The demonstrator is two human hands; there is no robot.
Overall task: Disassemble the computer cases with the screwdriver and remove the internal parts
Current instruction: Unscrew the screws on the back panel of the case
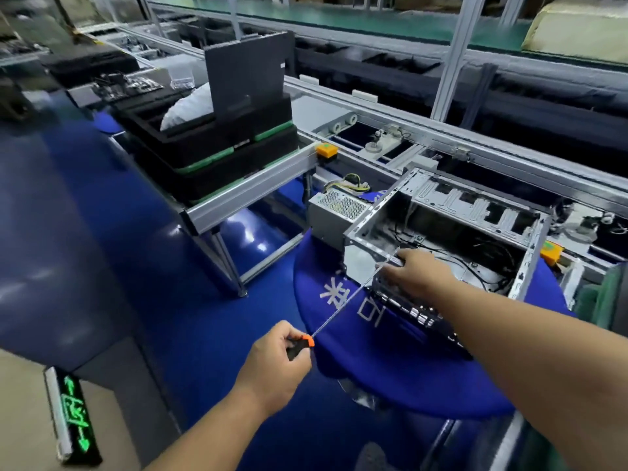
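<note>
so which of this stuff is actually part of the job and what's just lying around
In use:
- screwdriver, in the left hand
- open computer case, steadied by the right hand
- power supply beside the case

Lying about:
- stacked black trays
- white bag
- orange stopper

Power supply [339,209] left of open case [441,229]

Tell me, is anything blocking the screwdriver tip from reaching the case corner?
Nothing visible does. The left hand aims the screwdriver at the computer case; the right hand grips the edge beside the tip.
</note>
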